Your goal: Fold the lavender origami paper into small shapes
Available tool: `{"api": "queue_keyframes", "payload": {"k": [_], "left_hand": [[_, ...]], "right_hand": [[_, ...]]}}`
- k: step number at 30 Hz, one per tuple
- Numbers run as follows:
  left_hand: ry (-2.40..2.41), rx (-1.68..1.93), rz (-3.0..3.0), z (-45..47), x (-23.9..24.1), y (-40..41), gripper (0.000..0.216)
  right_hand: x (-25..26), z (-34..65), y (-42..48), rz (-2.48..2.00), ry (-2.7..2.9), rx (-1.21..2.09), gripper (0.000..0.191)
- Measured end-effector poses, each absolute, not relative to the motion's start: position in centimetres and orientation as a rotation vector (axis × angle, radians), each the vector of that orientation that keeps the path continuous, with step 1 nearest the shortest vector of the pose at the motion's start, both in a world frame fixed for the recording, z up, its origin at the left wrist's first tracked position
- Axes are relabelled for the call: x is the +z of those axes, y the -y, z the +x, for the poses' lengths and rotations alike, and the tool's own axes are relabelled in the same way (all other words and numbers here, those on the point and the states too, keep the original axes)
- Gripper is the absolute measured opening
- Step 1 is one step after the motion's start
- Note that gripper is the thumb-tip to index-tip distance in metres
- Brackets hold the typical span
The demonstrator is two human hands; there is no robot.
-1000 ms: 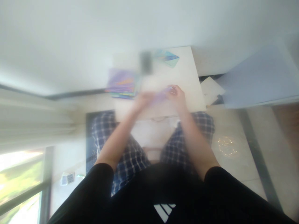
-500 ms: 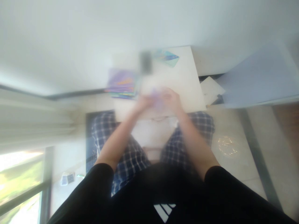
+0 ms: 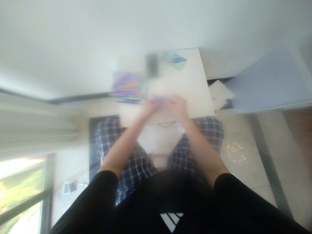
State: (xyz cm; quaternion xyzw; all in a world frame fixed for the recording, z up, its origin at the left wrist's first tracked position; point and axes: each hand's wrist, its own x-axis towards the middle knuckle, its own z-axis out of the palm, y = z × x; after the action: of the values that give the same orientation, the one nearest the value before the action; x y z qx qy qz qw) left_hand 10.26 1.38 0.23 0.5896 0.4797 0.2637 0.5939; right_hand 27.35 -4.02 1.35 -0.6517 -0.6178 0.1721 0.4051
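Over the near part of the white table (image 3: 185,84), a small purple piece (image 3: 162,102), apparently paper, lies between my two hands. My left hand (image 3: 150,106) is closed on its left side. On the other side, my right hand (image 3: 179,104) has its fingers curled in and pressed on the right of the piece. Haze blurs the middle of the view, so creases and exact finger positions cannot be made out. To the left of my left hand is a stack of colourful purple sheets (image 3: 127,85) with green and blue edges.
A blurred dark rectangular object (image 3: 152,65) is toward the back of the table. Teal and blue patterned paper (image 3: 178,61) lies at the back right. A white wall (image 3: 156,22) rises behind. Right of the table are a pale square piece (image 3: 220,94) and a large bluish panel (image 3: 270,81).
The purple piece looks flatter and lower between my hands than before. My right hand has shifted slightly down, and my left hand stays nearly in place.
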Motion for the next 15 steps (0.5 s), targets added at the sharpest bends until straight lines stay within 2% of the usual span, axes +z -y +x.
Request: {"api": "queue_keyframes", "payload": {"k": [6, 15], "left_hand": [[-1.173, 0.699, 1.322, 10.5, -1.2, -1.5, 0.021], [-1.247, 0.715, 1.371, 10.7, -1.5, -1.7, 0.025]], "right_hand": [[-0.7, 26.4, 4.5, -1.554, 1.685, 0.191, 0.029], [-1.9, 26.7, 4.1, -1.51, 1.787, 0.169, 0.031]]}}
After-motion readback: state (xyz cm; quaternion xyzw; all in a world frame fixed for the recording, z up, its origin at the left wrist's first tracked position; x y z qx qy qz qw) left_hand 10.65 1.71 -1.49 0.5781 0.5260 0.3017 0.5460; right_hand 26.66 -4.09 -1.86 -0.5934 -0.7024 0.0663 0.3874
